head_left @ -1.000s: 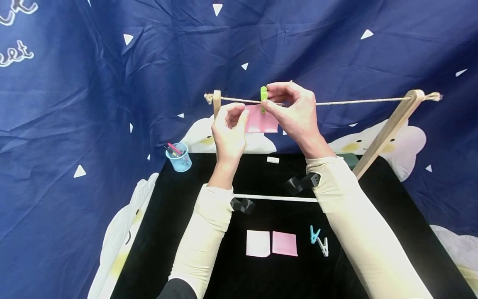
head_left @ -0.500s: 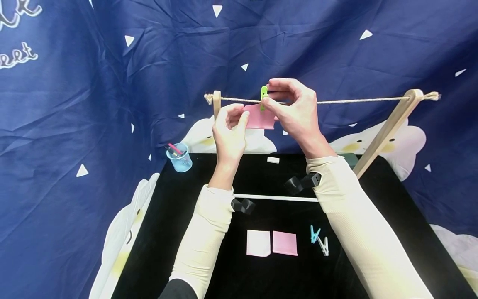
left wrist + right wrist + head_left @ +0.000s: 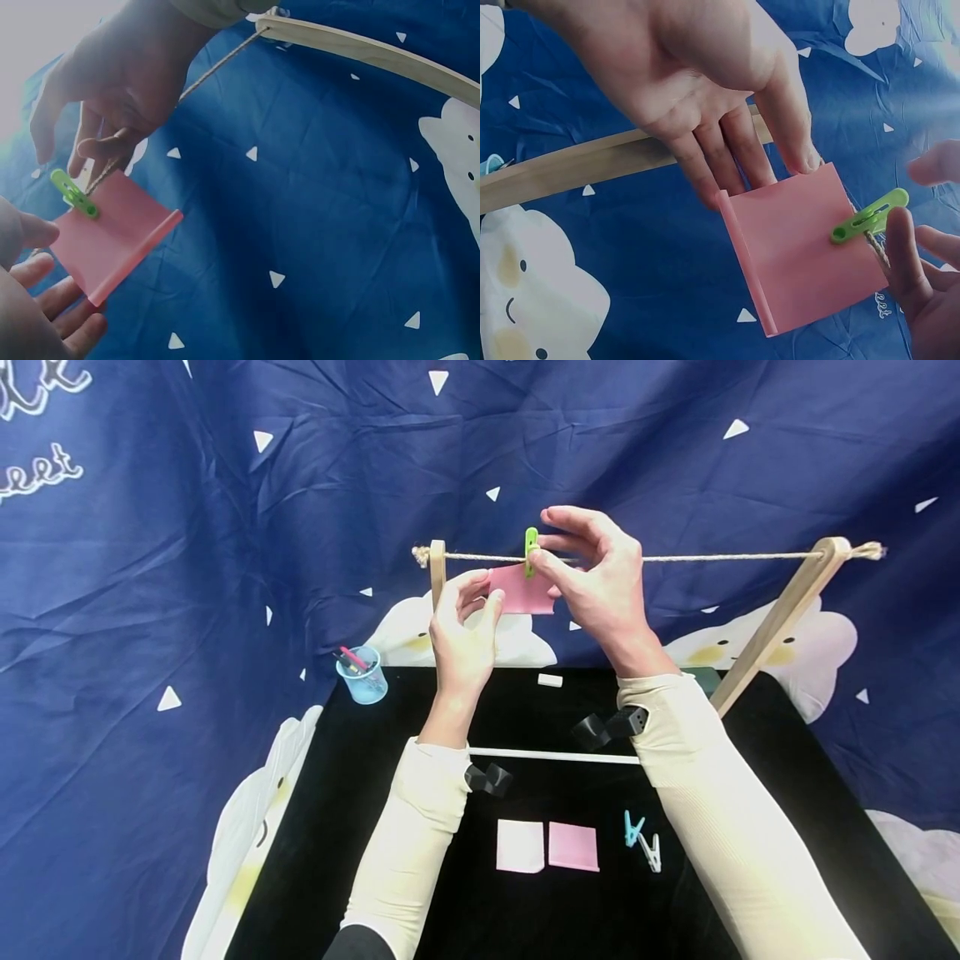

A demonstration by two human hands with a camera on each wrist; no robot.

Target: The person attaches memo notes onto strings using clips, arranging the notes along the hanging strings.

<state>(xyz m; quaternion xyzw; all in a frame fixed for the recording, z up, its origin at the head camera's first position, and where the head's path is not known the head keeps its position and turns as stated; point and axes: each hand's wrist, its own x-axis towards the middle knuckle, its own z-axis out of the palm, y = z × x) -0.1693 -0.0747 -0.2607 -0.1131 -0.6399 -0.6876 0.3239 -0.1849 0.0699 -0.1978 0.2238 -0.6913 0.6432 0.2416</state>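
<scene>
A pink sticky note [image 3: 521, 595] hangs at the rope [image 3: 727, 557], its lower edge curled in the right wrist view. The green clothespin [image 3: 531, 537] clamps the note's top edge at the rope, handles pointing up. My left hand [image 3: 465, 647] pinches the note's left edge, thumb in front and fingers behind. My right hand [image 3: 611, 581] is beside the clothespin with its fingers spread. In the left wrist view these fingers stand apart from the clothespin [image 3: 75, 193]; in the head view the thumb tip overlaps it.
Wooden posts [image 3: 780, 622] carry the rope over the black table, with a white bar [image 3: 555, 756] lower down. A white note [image 3: 520, 846], another pink note [image 3: 573, 846], blue [image 3: 632, 829] and white clothespins [image 3: 651, 854] lie in front. Behind are a pen cup [image 3: 363, 681] and white block [image 3: 550, 680].
The right hand's fingers have opened and lifted off the green clothespin, which stays on the note and rope. The note and clothespin have shifted slightly upward; the left hand keeps its place.
</scene>
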